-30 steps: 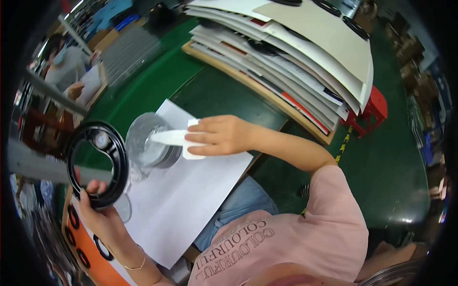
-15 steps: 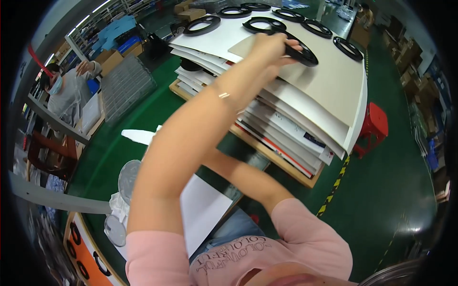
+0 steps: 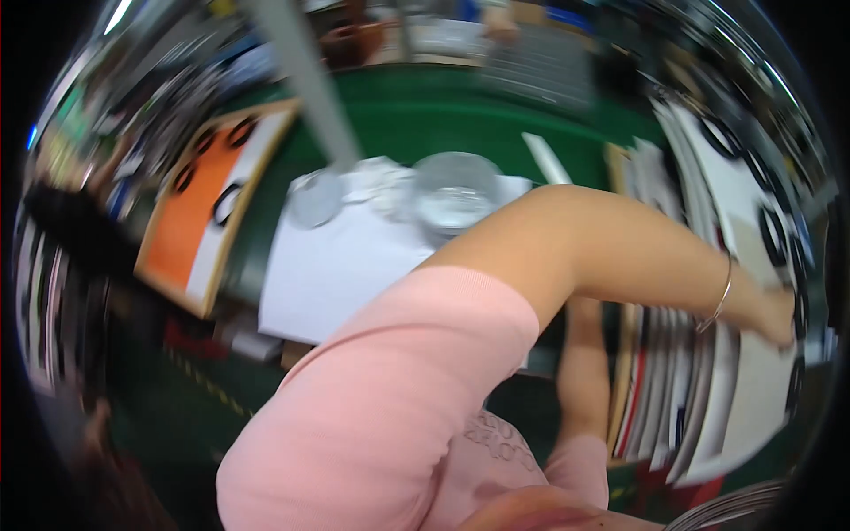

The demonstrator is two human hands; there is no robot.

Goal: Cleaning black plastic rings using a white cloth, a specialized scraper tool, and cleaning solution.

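My left arm crosses the view to the far right. There my left hand (image 3: 777, 317) lies over the pale top sheet (image 3: 751, 389) of a stack, close to a black ring-shaped part (image 3: 801, 301). Its fingers are smeared by motion, so I cannot tell whether it grips that part. Another black ring (image 3: 773, 234) lies farther along the sheet. My right forearm (image 3: 584, 380) passes under the left arm, which hides the right hand. Beyond the left arm, a clear round tub (image 3: 456, 177) stands on a white sheet (image 3: 305, 283), with crumpled white tissue (image 3: 382, 184) and a clear round lid (image 3: 316, 199) beside it.
A wood-edged orange and white board (image 3: 190, 239) with several black rings lies at the left. A grey post (image 3: 305, 80) rises behind the white sheet. Grey plastic trays (image 3: 537, 71) and a person's hand (image 3: 498, 22) show across the green floor (image 3: 416, 102).
The view has swung left, putting the stack at the right and the tub near the middle. My left hand, earlier around a black ring, now appears blurred at the right edge.
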